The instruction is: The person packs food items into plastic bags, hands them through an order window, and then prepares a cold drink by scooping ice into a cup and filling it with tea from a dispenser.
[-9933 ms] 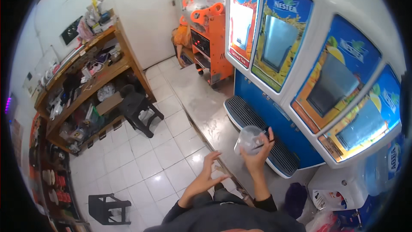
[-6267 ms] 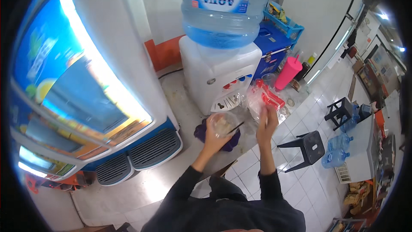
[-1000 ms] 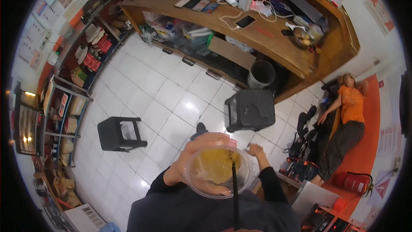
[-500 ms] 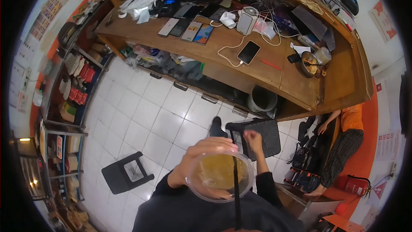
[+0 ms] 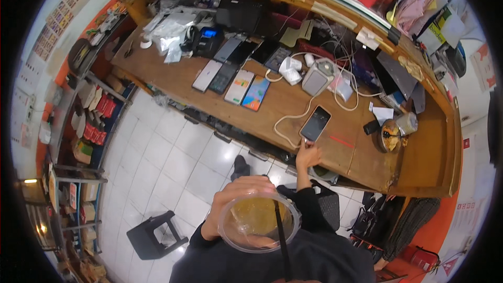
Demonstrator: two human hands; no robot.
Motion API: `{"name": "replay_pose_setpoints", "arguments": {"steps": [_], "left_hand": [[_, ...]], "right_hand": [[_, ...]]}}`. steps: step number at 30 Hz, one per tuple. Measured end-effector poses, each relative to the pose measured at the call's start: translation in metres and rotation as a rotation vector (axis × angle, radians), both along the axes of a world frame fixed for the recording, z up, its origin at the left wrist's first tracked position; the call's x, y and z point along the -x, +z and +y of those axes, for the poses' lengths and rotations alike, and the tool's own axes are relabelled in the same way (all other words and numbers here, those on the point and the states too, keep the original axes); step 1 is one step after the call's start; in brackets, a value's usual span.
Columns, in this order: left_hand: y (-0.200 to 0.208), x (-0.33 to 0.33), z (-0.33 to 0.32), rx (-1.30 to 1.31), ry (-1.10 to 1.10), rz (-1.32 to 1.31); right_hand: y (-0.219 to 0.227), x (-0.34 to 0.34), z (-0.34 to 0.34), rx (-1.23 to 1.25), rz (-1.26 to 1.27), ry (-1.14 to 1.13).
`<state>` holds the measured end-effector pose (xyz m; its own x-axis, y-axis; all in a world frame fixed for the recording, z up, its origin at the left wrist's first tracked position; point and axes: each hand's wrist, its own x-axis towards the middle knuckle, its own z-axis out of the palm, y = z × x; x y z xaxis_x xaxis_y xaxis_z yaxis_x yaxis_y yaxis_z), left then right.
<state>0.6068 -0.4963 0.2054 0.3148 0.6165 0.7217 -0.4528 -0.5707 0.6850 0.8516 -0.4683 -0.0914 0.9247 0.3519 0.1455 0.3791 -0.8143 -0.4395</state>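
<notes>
My left hand (image 5: 214,219) is wrapped round a clear plastic cup (image 5: 230,236) close to my chest. A yellowish drink and a black straw (image 5: 283,241) are in the cup. My right hand (image 5: 308,156) reaches to the desk's front edge, its fingertips pinched at the lower end of a dark-screened phone (image 5: 316,123). There the plug of a white charging cable (image 5: 283,120) goes into the phone; the fingers partly hide the plug. The phone lies screen up on the wooden desk (image 5: 335,160).
Several phones (image 5: 255,93) lie in a group left of the cable. A white cube-shaped device (image 5: 317,79), a red stick (image 5: 341,141) and a bowl of food (image 5: 389,135) are also on the desk. A black stool (image 5: 152,236) stands on the tiled floor. Another person's leg (image 5: 414,228) shows at right.
My right hand has moved forward from over the stool to the phone's plugged end and closed there. The view has shifted nearer the desk. My left hand still holds the cup.
</notes>
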Motion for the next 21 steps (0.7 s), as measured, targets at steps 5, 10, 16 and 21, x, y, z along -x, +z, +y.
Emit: {"name": "replay_pose_setpoints", "arguments": {"steps": [5, 10, 16, 21], "left_hand": [[-0.012, -0.011, 0.080, 0.029, -0.024, -0.027], [0.016, -0.014, 0.155, -0.063, -0.183, 0.002], [0.020, -0.033, 0.220, -0.071, -0.372, 0.000], [0.022, -0.046, 0.249, -0.090, -0.493, 0.043]], "right_hand": [[-0.013, -0.019, -0.002, -0.075, -0.009, 0.044], [-0.013, -0.039, -0.009, -0.098, -0.068, 0.084], [-0.036, -0.052, -0.012, -0.267, 0.076, 0.022], [-0.048, -0.073, -0.009, -0.149, 0.232, 0.154]]}}
